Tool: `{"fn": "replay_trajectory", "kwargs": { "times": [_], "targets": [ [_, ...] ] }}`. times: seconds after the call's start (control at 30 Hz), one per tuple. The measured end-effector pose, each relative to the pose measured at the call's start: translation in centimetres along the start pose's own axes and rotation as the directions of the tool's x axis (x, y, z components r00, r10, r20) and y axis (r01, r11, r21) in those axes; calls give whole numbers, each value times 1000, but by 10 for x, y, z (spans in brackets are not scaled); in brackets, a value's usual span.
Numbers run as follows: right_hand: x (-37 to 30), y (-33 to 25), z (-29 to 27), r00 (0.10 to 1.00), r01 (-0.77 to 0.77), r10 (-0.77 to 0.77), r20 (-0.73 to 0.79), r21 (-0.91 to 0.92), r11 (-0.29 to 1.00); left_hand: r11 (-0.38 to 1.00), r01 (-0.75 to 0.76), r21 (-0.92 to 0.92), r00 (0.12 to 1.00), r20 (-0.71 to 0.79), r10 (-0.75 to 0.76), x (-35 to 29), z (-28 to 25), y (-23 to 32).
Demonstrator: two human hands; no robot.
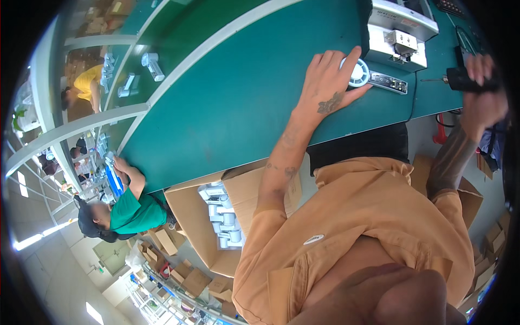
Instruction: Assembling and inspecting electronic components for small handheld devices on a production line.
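Note:
On the green bench top lies a device with a round, pale blue and white spoked head [358,72] and a long handle [388,83], its inner parts exposed. My left hand [327,81] steadies the head, index finger above it and thumb below; the other fingers rest partly hidden behind. Off to the right, my right hand [482,89] is wrapped around a black electric screwdriver [457,79]. Its thin bit points left toward the handle's end, apart from it. That hand is slightly blurred.
A silver and white machine with a metal block [402,40] stands beyond the device. A cardboard box [187,203] of grey-blue parts is below the bench edge at left. Beyond a white rail [179,70] is another bench with similar parts. A co-worker in green [138,211] works at left.

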State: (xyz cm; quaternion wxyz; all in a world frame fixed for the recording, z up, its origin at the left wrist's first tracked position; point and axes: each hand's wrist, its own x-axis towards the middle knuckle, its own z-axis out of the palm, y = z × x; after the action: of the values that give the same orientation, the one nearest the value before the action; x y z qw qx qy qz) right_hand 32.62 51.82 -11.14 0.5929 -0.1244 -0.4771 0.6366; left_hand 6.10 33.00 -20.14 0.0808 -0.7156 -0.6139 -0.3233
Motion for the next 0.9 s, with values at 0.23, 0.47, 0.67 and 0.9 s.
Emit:
{"fn": "replay_trajectory", "kwargs": {
  "times": [0.23,0.47,0.67,0.9],
  "targets": [
    [62,87,-48,882,-469,427,-197,-446,763,991,126,-51,991,-37,-128,3,24,-8],
    [119,166,-99,678,-711,734,-37,223,667,966,199,-167,978,97,-184,12,12,4],
    [97,145,-66,647,-761,742,176,216,612,944,273,-186,960,122,-254,9,5,7],
    [90,158,-82,720,-680,683,123,323,659,961,194,-199,981,18,-194,12,12,11]
  ]
}}
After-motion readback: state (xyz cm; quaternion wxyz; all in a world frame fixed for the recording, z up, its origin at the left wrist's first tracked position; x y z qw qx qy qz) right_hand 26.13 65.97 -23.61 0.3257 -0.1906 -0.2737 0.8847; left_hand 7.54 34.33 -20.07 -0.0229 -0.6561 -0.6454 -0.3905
